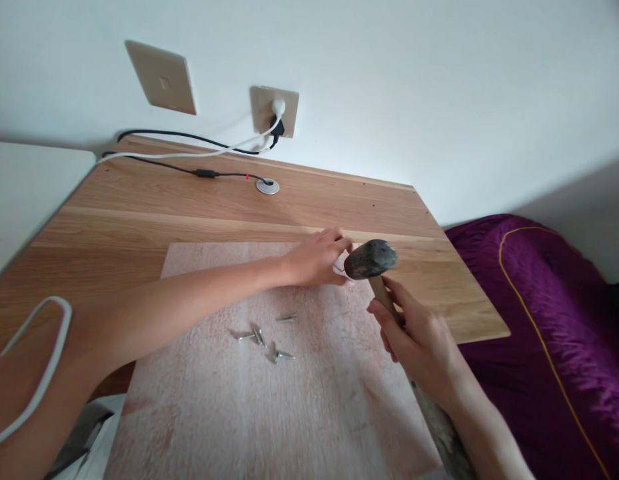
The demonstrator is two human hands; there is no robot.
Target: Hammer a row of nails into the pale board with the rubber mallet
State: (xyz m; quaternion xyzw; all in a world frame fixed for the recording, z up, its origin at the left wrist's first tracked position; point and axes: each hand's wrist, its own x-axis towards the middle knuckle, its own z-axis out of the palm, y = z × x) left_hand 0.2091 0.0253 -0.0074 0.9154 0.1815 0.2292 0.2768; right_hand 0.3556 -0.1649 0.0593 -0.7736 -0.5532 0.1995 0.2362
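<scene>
My right hand (422,333) is wrapped around the wooden handle of a mallet (372,259) with a thick dark head. The handle runs back under my forearm toward the lower right. My left hand (319,257) rests at the far right corner of a pale wood-grain board (229,413), fingers bent in a pinch. A small whitish piece shows at its fingertips, partly behind the mallet head; what the fingers grip is not clear. The mallet head appears right beside these fingertips. Several silvery nails (259,337) lie loose near the middle of the board.
Beneath the board is a wooden desktop (309,207) with a round cable grommet (267,186). Black and white cables (189,155) run along its back to a wall socket (262,110). A purple cover (514,333) lies to the right, and a white surface (34,193) stands at left.
</scene>
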